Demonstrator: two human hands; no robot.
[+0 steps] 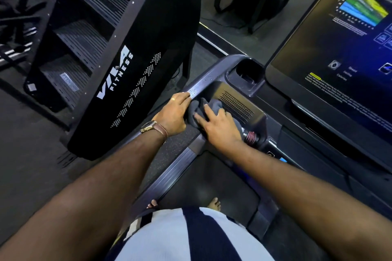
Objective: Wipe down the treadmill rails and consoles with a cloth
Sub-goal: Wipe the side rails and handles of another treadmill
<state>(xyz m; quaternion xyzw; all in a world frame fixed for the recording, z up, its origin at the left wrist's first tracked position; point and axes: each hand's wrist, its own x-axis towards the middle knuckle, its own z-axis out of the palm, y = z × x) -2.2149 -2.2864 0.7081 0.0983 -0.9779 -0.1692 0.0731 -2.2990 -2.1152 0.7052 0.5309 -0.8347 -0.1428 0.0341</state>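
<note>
Cloth (199, 109) is soft and limp, so we pin its middle under the right hand (216, 127), fingers spread flat. Left hand (174, 114) lies flat on the wet rail (206, 79), gripping nothing.

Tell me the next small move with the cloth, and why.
Probably slide the cloth forward along the rail: droplets sit just beyond it, toward the cup holder, and the right hand presses it flat while the left hand rests on the rail.
</note>
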